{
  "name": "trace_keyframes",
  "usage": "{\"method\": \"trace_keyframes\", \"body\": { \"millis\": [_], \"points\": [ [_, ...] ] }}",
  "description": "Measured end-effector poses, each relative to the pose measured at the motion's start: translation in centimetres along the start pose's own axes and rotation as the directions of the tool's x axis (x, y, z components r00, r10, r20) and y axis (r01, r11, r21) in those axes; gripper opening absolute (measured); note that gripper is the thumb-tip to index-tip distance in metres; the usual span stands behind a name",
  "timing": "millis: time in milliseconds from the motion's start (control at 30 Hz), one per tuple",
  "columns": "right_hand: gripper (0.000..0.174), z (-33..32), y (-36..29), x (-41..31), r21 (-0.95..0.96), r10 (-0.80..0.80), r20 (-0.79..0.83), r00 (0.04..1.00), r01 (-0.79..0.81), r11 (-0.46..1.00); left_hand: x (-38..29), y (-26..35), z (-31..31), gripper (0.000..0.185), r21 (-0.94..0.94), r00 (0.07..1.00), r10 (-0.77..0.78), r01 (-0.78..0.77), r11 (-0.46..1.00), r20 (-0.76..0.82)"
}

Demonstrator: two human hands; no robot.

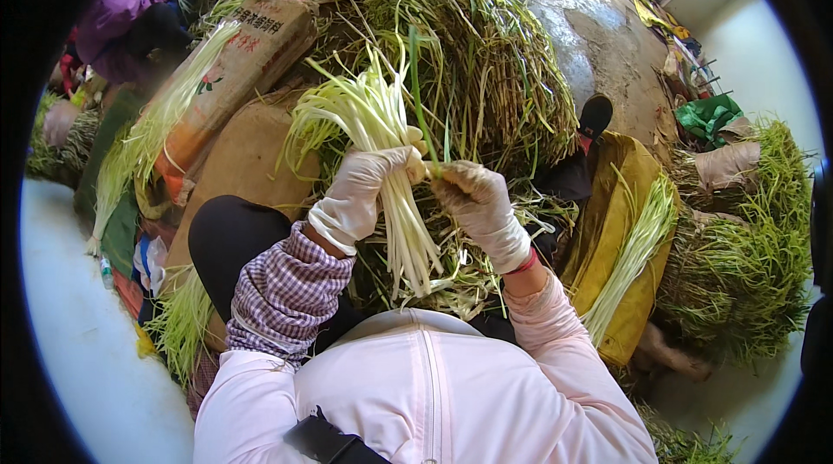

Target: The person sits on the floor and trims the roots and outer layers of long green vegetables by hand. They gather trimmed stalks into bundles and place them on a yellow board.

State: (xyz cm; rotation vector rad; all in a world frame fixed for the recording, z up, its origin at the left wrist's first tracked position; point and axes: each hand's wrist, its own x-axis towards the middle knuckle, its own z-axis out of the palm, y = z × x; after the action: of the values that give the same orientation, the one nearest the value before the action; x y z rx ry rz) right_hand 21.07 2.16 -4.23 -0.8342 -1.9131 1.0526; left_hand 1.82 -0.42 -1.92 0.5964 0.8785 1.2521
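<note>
My left hand (355, 187), in a white glove, grips a bunch of pale leafy stalks (374, 116) that look like blanched garlic shoots. Their white ends fan out below the fist, and the yellow-green tops spread above it. Close beside it, my right hand (475, 210), its glove soiled at the fingers, pinches the lower end of a long green leaf (416, 80). The fingertips of both hands nearly meet at the bunch. Loose trimmings (455, 269) lie beneath the hands, in front of my body.
A big heap of uncleaned stalks (481, 54) rises ahead. Pale bundles lie on a printed sack (260, 41) at left and yellow sheeting (586, 229) at right. Bound green bundles (735, 269) stand by the right wall. A person in a purple top (123, 15) sits at far left.
</note>
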Motion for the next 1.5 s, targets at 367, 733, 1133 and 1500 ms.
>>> {"method": "trace_keyframes", "body": {
  "millis": [367, 733, 1133, 1500],
  "points": [
    [0.019, -7.1, 6.5, -5.4, -0.751, 0.535, -0.052, 0.843, -0.386, 0.536, -0.6, 3.3, -1.6, 0.028, -0.177, 0.985, 0.124, -0.144, 0.974, -0.117],
    [0.024, -2.5, -2.0, -1.4, 0.107, 0.227, 0.314, 0.922, -0.271, 0.957, -0.3, 4.1, -2.4, 0.05, -0.159, 0.977, 0.215, -0.21, 0.965, 0.009],
    [0.02, 0.0, -0.9, -0.5, -0.235, 0.062, 0.163, 0.985, -0.023, 0.972, 0.8, 0.7, -1.2, 0.032, -0.335, 1.0, 0.025, -0.018, 0.942, 0.017],
    [0.021, -8.1, 7.4, -7.2, -0.861, 0.73, 0.005, 0.683, -0.368, 0.351, 0.3, 6.7, -4.7, 0.039, -0.497, 0.922, 0.353, -0.235, 0.835, 0.157]
  ]
}}
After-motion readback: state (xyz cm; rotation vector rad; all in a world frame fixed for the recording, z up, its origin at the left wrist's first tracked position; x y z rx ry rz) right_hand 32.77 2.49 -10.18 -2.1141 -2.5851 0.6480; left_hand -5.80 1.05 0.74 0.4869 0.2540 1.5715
